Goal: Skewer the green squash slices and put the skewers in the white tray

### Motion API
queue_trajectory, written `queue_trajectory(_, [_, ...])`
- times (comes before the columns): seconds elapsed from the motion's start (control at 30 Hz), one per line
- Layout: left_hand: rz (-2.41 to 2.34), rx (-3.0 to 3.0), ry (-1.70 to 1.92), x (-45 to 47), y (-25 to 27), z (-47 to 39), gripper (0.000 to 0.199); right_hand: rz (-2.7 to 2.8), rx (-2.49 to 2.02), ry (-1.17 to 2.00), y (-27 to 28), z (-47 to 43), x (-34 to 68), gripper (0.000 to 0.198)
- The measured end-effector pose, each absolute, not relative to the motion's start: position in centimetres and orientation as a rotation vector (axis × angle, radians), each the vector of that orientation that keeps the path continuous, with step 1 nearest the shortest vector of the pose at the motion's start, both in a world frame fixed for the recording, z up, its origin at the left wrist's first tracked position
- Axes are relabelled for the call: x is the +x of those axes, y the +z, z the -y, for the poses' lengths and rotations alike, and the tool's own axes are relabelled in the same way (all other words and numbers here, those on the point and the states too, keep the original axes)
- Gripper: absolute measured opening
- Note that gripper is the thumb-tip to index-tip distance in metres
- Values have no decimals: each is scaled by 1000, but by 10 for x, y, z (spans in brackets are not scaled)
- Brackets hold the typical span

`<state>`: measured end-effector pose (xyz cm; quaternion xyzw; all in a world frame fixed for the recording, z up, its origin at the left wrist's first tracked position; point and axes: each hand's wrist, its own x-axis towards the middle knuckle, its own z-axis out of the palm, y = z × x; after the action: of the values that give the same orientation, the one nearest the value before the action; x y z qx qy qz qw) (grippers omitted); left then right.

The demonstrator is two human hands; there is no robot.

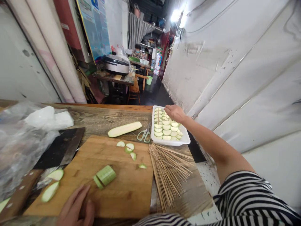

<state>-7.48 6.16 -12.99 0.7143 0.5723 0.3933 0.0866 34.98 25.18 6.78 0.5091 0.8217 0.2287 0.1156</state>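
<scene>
My left hand [76,205] rests at the cutting board's [127,201] near edge, fingers stretched and thumb apart, holding nothing. Just beyond its fingertips lies a cut piece of pale green zucchini [107,175] with a slice parting from its end. My right hand [175,113] reaches to the far end of a white tray [172,142], its fingers together and bent down at the slices; what they grip is hidden. Rows of half-round zucchini slices [166,128] fill the tray, with thin sticks showing among the far ones. Loose bamboo skewers [168,175] fan out beside the board.
A halved zucchini [124,129] and green-handled scissors [144,135] lie beyond the board. Zucchini offcuts [129,147] are scattered on it. At left are a cleaver [70,147] with a wooden handle and plastic bags [25,135]. A white wall [235,78] stands to the right.
</scene>
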Motion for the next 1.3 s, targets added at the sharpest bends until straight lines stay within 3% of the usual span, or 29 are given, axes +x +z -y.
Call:
queue_trajectory(0.1, [-1767,2094,1176,-68,-120,-59,44,-2425,1633,581,53,-184,342,34])
queue_trajectory(0.27, [-1725,2058,1212,-64,-114,-55,39,-2390,1807,317,-4,-76,341,26])
queue_trajectory(0.53, [-1657,2073,1139,-62,-106,-62,46,-2198,2141,119,-64,-38,331,21])
queue_trajectory(0.9, [-1641,2157,896,-69,-116,-93,64,-2176,2298,176,-60,-36,318,21])
queue_trajectory(1.03, [-1638,1897,999,-70,-110,-90,65,-2293,2364,192,-44,-29,305,23])
queue_trajectory(1.13, [-1467,1387,1216,-68,-94,-81,61,-2399,2451,140,-31,-20,280,24])
queue_trajectory(1.23, [-1030,760,1328,-63,-67,-71,45,-2620,2412,-162,-20,-4,237,26])
queue_trajectory(1.3, [-798,451,1282,-59,-47,-65,35,-2756,2218,-1206,-14,9,206,26])
